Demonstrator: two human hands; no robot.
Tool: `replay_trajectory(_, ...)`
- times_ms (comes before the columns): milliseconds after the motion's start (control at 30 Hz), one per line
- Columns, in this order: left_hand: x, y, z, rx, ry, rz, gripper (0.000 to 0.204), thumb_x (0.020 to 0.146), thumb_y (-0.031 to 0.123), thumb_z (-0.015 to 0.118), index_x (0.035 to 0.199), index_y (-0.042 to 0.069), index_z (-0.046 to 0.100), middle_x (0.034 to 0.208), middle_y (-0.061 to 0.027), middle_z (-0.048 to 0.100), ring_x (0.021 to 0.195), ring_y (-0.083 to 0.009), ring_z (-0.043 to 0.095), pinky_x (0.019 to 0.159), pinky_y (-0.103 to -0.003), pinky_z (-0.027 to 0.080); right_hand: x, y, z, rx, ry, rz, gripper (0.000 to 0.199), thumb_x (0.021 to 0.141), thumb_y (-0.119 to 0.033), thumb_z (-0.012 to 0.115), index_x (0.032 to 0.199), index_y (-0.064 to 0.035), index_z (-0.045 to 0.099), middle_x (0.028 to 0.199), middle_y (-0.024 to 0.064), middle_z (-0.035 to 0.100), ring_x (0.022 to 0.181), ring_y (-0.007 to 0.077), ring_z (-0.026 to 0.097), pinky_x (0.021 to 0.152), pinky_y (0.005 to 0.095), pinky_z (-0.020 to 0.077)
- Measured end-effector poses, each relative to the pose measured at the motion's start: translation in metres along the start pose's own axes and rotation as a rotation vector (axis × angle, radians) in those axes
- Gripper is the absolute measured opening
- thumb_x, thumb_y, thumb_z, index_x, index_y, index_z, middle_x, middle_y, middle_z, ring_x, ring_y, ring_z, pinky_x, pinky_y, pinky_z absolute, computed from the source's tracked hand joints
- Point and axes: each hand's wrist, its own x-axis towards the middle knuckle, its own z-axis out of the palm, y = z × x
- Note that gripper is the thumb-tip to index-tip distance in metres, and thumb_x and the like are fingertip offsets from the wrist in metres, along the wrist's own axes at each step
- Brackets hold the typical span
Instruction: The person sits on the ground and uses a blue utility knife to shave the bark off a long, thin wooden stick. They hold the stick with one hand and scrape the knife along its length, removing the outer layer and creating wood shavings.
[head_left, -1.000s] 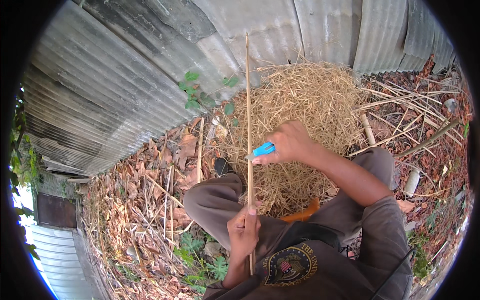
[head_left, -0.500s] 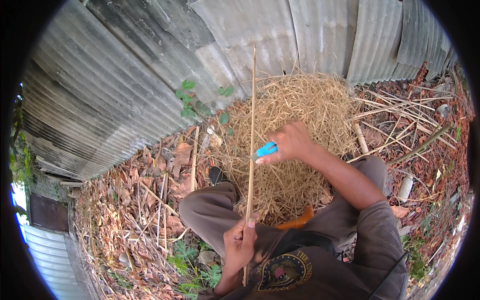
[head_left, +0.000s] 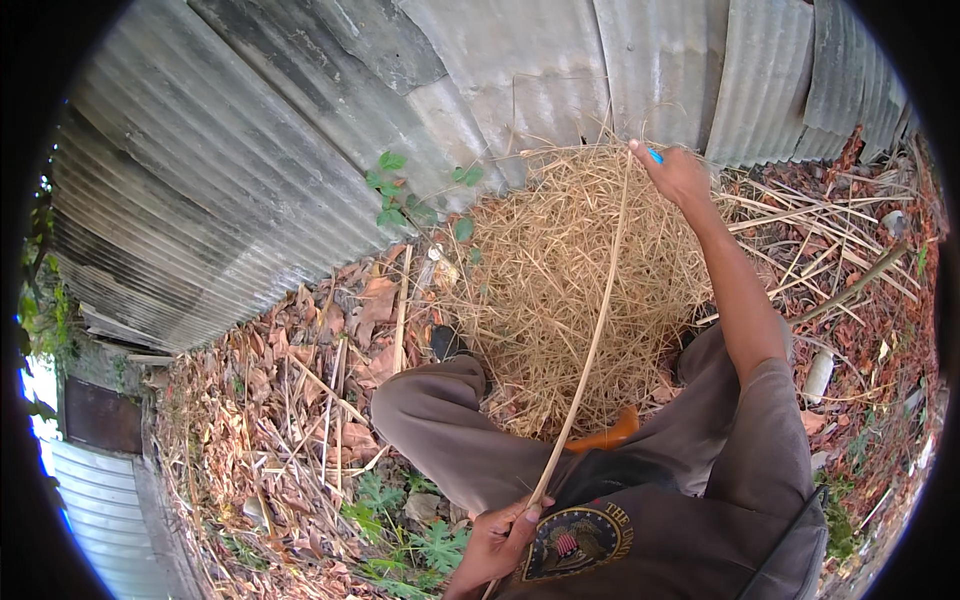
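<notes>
Left hand (head_left: 503,538) pinches a strip (head_left: 601,318); right hand (head_left: 682,180) clasps a blue cutter (head_left: 656,156), short of the wall (head_left: 560,60).

Right arm (head_left: 738,285) stretched far forward, right grip (head_left: 682,178) curled; left grip (head_left: 499,538) curled too, held low

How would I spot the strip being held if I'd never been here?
Below the grey corrugated wall lies a straw-coloured heap. In front of it, between the left hand and right hand, runs the strip: one long, gently bowed piece, unlike the heap's short, tangled bits.
</notes>
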Motion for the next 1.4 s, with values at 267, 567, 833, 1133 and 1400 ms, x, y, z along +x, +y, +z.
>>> replay_trajectory(267,0.052,-0.008,-0.023,-0.167,0.037,0.146,0.039,0.104,0.026,0.034,0.115,-0.005,0.055,0.053,0.0012,0.041,0.039,-0.0044,0.035,0.038,-0.019,0.031,-0.091,-0.066,0.002,0.118,-0.354,-0.405,0.087,0.076,-0.086,0.032,0.052,-0.0055,0.055,0.046,0.0072,0.047,0.049,0.0250,0.056,0.047,0.0409,0.0439)
replay_trajectory(567,0.094,0.024,-0.003,-0.174,-0.045,0.228,0.036,0.104,0.026,0.034,0.115,-0.003,0.053,0.053,0.0031,0.039,0.039,-0.0038,0.032,0.037,-0.019,0.029,-0.141,-0.076,0.007,0.145,-0.393,-0.719,0.077,0.075,-0.083,0.043,0.058,-0.0106,0.064,0.044,0.0065,0.050,0.045,0.0269,0.057,0.046,0.0429,0.0444)
replay_trajectory(833,0.094,0.018,0.014,0.429,0.232,0.348,0.022,0.095,0.017,0.055,0.110,0.001,0.058,0.060,-0.0031,0.051,0.054,-0.0079,0.049,0.051,-0.025,0.041,-0.133,-0.072,-0.004,0.025,-0.231,-0.677,0.081,0.075,-0.083,0.041,0.053,-0.0082,0.061,0.042,0.0076,0.048,0.044,0.0251,0.056,0.045,0.0418,0.0440)
replay_trajectory(1133,0.075,0.018,0.005,0.455,0.302,0.281,0.021,0.092,0.014,0.059,0.109,0.001,0.061,0.065,-0.0104,0.059,0.057,-0.0111,0.052,0.057,-0.028,0.046,-0.159,-0.084,0.010,0.132,-0.337,-0.746,0.078,0.073,-0.083,0.045,0.052,-0.0094,0.060,0.041,0.0072,0.048,0.041,0.0244,0.054,0.042,0.0394,0.0406)
replay_trajectory(1400,0.072,0.021,0.000,0.552,0.271,0.411,0.027,0.091,0.012,0.060,0.114,0.000,0.060,0.078,-0.0186,0.064,0.067,-0.0147,0.064,0.063,-0.029,0.050,-0.128,-0.072,0.019,0.080,-0.204,-0.681,0.077,0.073,-0.082,0.046,0.056,-0.0091,0.063,0.045,0.0103,0.052,0.046,0.0295,0.057,0.047,0.0429,0.0445)
